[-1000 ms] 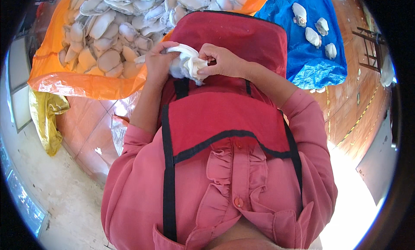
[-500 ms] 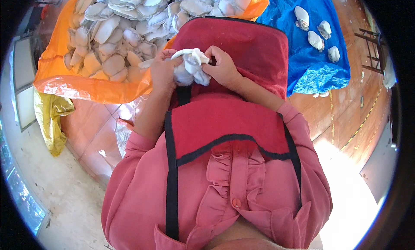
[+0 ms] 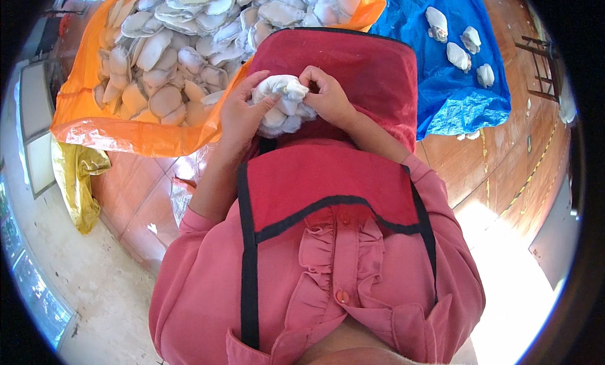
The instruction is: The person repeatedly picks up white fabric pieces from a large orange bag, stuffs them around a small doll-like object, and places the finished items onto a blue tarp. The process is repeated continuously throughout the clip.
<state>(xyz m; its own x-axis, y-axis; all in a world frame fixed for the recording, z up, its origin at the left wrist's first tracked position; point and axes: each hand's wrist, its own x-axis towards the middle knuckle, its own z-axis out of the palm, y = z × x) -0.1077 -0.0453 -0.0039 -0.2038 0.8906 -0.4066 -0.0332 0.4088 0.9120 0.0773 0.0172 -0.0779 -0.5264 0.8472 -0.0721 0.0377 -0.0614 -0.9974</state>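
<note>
— Holding what, there in the middle?
— Gripping a white bundle [image 3: 282, 105], lumpy, looking like pale mushroom pieces bunched together. Sitting above the red apron [image 3: 353, 69], over the lap, just short of the orange sheet's near edge.
— Clamped or loose?
— Clamped from both sides. Left hand [image 3: 242, 113] cupping the bundle's left flank, fingers curled round it, thumb pressing near the top. Right hand [image 3: 328, 97] pinching the top right part, fingertips bent inward and closed on the white stuff. Both hands touching the bundle, nearly meeting over it.
— Lying behind the hands?
— Spreading out on the upper left, an orange sheet [image 3: 126, 135] heaped with many pale flat mushrooms [image 3: 170, 56], overlapping one another. Bundle sitting just beside that heap's near corner.
— And on the right?
— Lying beside the apron, a blue sheet [image 3: 454, 100], carrying four pale pieces [image 3: 459, 53] near its far end, well apart from the hands.
— Anything lower down?
— Filling the lower half, a pink shirt [image 3: 340, 283] with a ruffled front and a button, black apron straps running down over it. Hanging at the far left, a yellow bag [image 3: 79, 182], crumpled, below the orange sheet. Showing underneath, reddish tiles [image 3: 138, 207] on the left and a wooden floor [image 3: 504, 169] on the right.
</note>
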